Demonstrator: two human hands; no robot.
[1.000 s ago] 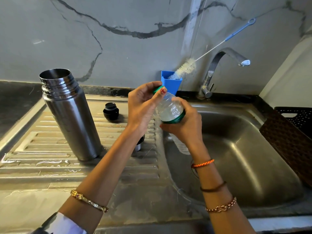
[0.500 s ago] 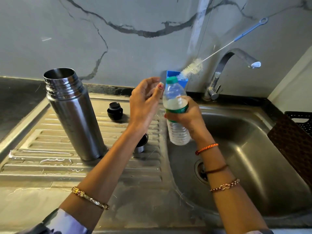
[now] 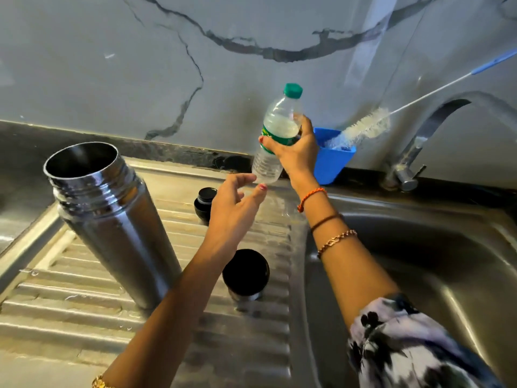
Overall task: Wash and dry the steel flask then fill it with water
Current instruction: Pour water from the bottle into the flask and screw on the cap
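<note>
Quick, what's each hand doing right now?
Left hand: open, holding nothing.
Right hand: gripping the capped plastic bottle.

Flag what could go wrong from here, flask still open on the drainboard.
1. The right hand holds the bottle by its middle, above the drainboard edge; a slip could drop it onto the small cap.
2. The flask stands open on wet ridges; the left hand or forearm close beside it might knock it over.
3. The cup lid lies near that arm and could be swept into the sink.
</note>
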